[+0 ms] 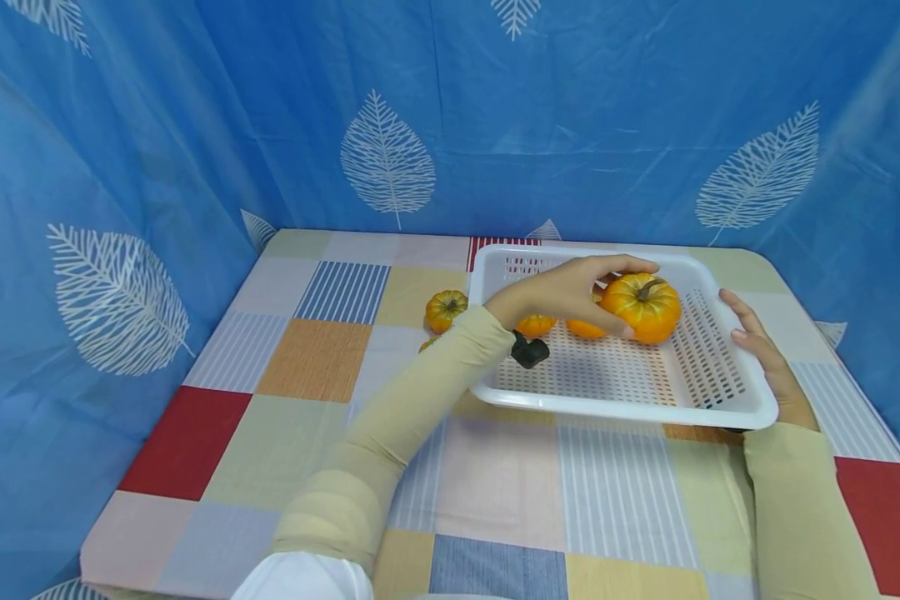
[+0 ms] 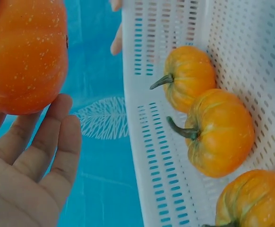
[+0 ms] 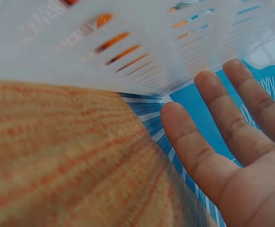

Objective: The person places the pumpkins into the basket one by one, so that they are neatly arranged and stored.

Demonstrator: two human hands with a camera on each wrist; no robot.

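My left hand (image 1: 581,287) grips a small orange pumpkin (image 1: 648,310) with a short stem, its thumb and fingers spread around the side. The pumpkin is over the right half of a white perforated plastic basket (image 1: 622,417). In the left wrist view the held pumpkin's smooth orange side shows at the upper left. Inside the basket, along one wall, sit three more pumpkins, among them a middle pumpkin (image 2: 220,132) with a curved stem. At the basket's right end is my right hand (image 1: 776,371), its fingers extended against the outer wall near the rim.
Left of the basket, a pumpkin (image 1: 446,311) stands on the patchwork tablecloth (image 1: 292,442), with another partly hidden by the left sleeve. A black strap piece (image 1: 530,350) is at the left wrist. Blue leaf-print curtains (image 1: 487,167) hang around the table.
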